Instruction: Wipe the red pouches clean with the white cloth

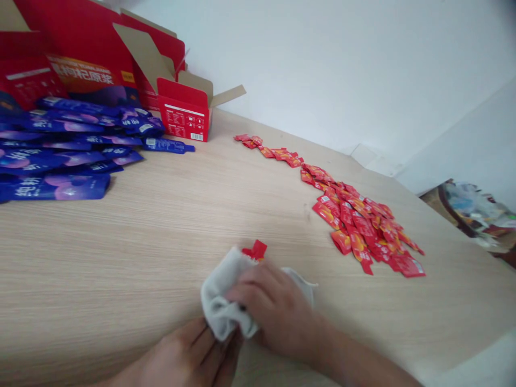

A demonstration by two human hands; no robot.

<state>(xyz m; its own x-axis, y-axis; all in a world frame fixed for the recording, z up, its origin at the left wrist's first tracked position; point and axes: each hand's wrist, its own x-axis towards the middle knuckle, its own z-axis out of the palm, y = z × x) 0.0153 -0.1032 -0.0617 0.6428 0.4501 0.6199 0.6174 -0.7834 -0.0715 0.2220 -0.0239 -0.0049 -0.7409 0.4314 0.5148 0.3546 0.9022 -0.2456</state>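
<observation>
A crumpled white cloth (223, 295) lies bunched between my hands on the pale wood tabletop (121, 252). My left hand (189, 355) grips its lower edge at the bottom of the view. My right hand (274, 306) sits over the cloth's right part, fingers curled onto it. A small red sachet (255, 250) pokes out from under the cloth's far edge, and the rest of it is hidden. To the right, apart from both hands, lies a loose heap of red sachets (363, 220).
A row of blue-purple sachets (68, 153) covers the table's far left. Behind them stands an opened red cardboard box (183, 110) with its flaps up. A white wall (342, 70) rises past the far table edge. Cluttered items (471, 215) show beyond the right edge.
</observation>
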